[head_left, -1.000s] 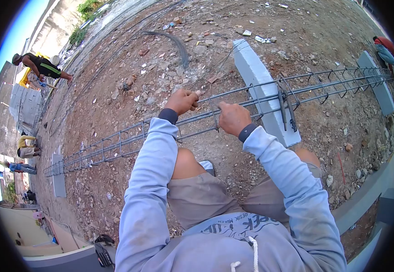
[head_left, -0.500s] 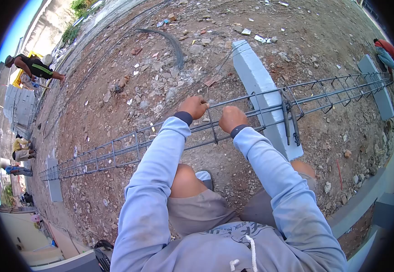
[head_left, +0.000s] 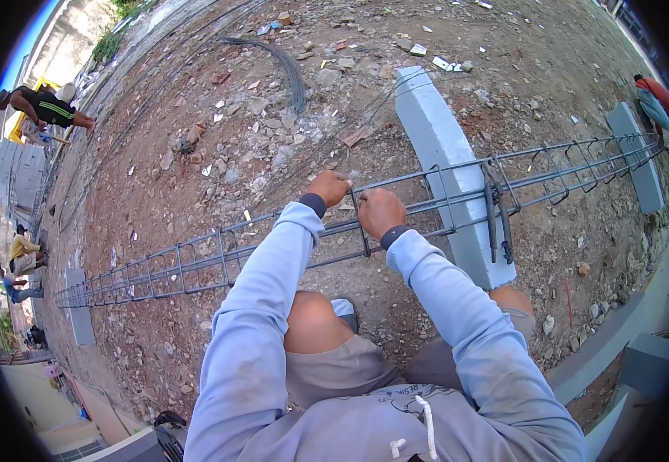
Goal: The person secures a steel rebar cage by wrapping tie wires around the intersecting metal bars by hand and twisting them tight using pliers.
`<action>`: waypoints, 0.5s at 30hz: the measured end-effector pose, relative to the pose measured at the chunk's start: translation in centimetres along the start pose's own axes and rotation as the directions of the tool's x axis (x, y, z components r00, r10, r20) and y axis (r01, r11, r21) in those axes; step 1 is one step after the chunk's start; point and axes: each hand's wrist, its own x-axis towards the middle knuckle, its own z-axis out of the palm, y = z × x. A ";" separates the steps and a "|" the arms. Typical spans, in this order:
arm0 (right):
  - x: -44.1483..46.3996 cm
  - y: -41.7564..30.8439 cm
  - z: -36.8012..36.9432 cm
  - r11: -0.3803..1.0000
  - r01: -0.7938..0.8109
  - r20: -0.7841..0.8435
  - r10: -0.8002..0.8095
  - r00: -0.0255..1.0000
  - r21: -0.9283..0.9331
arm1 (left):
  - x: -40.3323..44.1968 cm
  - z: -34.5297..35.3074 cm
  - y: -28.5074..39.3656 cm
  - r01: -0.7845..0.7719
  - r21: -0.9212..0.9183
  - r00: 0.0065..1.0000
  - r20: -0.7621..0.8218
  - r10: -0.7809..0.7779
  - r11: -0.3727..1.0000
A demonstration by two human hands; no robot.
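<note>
A long rebar cage of straight bars and square stirrups runs across the view in front of my knees. My left hand is closed at the cage's top bar, fingertips pinched beside a stirrup. Just right of that stirrup, my right hand is closed too, thumb and fingers pressed together against the joint of stirrup and bar. Whatever is between the fingers of either hand is too small to make out. A dark tool with two long handles, resembling pincers, hangs on the cage to the right.
Pale grey-blue blocks support the cage, with others at the right end and left end. Rubble covers the ground. A bundle of thin wire lies beyond. People are at the far left and by the right end.
My right hand has moved left, closer to my left hand, and now meets the stirrup at the top bar. My left hand stays at nearly the same spot. The view has shifted slightly.
</note>
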 end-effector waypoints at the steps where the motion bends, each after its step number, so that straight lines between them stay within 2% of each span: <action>1: 0.1 -0.2 -0.2 1.000 -0.022 0.016 0.022 1.000 0.001 | 0.0 0.2 -0.2 0.008 -0.048 1.000 -0.017 -0.009 0.999; 8: 1.5 -0.6 0.4 0.991 -0.128 0.078 0.130 0.988 -0.026 | 1.0 1.2 -1.2 0.031 -0.178 0.991 -0.126 -0.054 0.984; 15: 2.3 -0.3 1.1 0.980 -0.179 0.065 0.173 0.983 0.083 | 0.2 1.1 0.3 0.030 -0.061 0.957 -0.286 -0.046 0.998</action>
